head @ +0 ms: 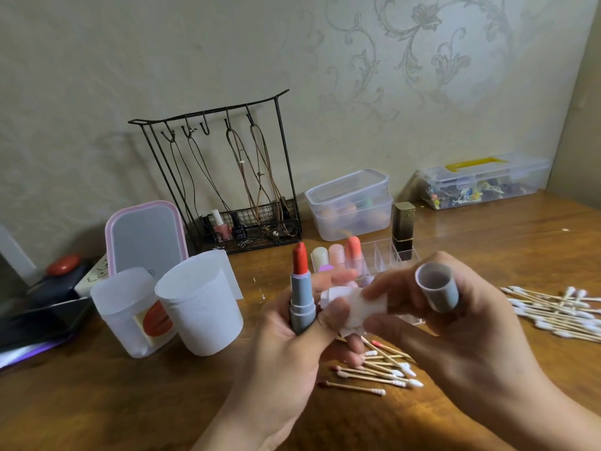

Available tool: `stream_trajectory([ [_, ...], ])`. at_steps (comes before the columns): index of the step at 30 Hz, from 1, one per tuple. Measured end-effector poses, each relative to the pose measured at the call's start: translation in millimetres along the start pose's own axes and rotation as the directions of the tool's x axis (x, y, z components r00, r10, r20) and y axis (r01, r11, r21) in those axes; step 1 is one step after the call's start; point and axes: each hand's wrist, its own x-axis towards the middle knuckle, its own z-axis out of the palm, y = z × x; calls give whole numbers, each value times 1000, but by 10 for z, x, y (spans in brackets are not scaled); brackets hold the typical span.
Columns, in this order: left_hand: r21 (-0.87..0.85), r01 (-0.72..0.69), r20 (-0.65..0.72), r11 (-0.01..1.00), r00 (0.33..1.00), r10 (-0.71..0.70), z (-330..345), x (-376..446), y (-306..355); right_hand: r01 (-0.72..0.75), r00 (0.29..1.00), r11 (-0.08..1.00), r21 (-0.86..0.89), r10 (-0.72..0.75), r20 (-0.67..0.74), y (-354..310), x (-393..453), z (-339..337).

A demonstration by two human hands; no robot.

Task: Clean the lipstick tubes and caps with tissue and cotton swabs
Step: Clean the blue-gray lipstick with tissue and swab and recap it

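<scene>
Lipstick (302,288), centre frame, upright in left hand (286,346); base hidden behind the curled fingers. Grey tube, orange-red bullet fully raised. Grey cap (439,288), open end up, gripped in right hand (455,327), centre right. White tissue (354,307) pinched between both hands, partly covered, possibly folded. Swabs (374,369) below, some pink-tipped.
</scene>
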Motion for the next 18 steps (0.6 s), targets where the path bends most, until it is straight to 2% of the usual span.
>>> stream_trajectory([
  [3, 59, -10, -3, 998, 1000, 10, -34, 5, 17, -32, 999, 998, -48, 33, 19, -16, 15, -20],
  [8, 258, 4, 29, 966, 1000, -12, -47, 4, 24, -43, 999, 993, -114, 40, -23, -19, 21, -21],
  [11, 322, -16, 38, 946, 999, 4, -35, -3, 10, -70, 996, 996, -52, 67, -52, -43, 29, -36],
  [15, 432, -44, -50, 901, 996, 72, -56, 4, -56, -109, 994, 984, 139, 112, -14, -87, 25, 4],
  [18, 454, -34, -101, 890, 991, 90, -69, 1, -77, -89, 996, 990, 111, 89, 1, -62, 13, 0],
])
